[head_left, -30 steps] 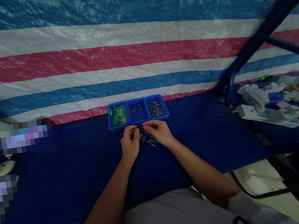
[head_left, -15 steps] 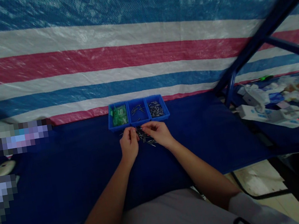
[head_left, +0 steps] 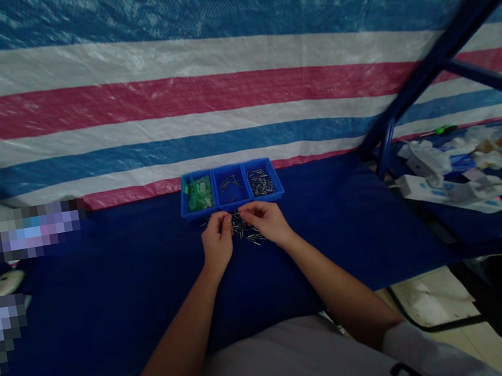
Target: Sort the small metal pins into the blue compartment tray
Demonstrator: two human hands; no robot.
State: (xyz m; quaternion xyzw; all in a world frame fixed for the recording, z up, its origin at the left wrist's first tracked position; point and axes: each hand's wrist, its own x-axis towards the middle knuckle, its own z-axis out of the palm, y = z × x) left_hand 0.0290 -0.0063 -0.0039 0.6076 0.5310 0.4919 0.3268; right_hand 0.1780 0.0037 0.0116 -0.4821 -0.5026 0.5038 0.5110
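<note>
My left hand [head_left: 218, 236] and my right hand [head_left: 269, 220] are close together over a loose pile of thin, pin-like metal pieces [head_left: 253, 237] on the blue cloth surface [head_left: 155, 305]. Thumb and fingers are pinched on both hands. Whatever sits between the fingertips is too small and too hidden to name. Just beyond the hands stands a blue three-part bin [head_left: 233, 205]. Green-and-clear packets [head_left: 199, 194] fill its left compartment. A few thin metal pieces [head_left: 230, 183] lie in the middle one, and many more [head_left: 260, 182] in the right one.
A striped plastic sheet [head_left: 235, 89] hangs behind the bin. To the right are a blue metal frame [head_left: 386, 147], a white power strip [head_left: 449, 193] with cables, and a clutter of bags [head_left: 478, 149]. At far left are a white object [head_left: 6, 282] and blurred-out items.
The hands shift only slightly, with the fingertips rising a little and staying pinched above the pile. The bin and its contents look the same.
</note>
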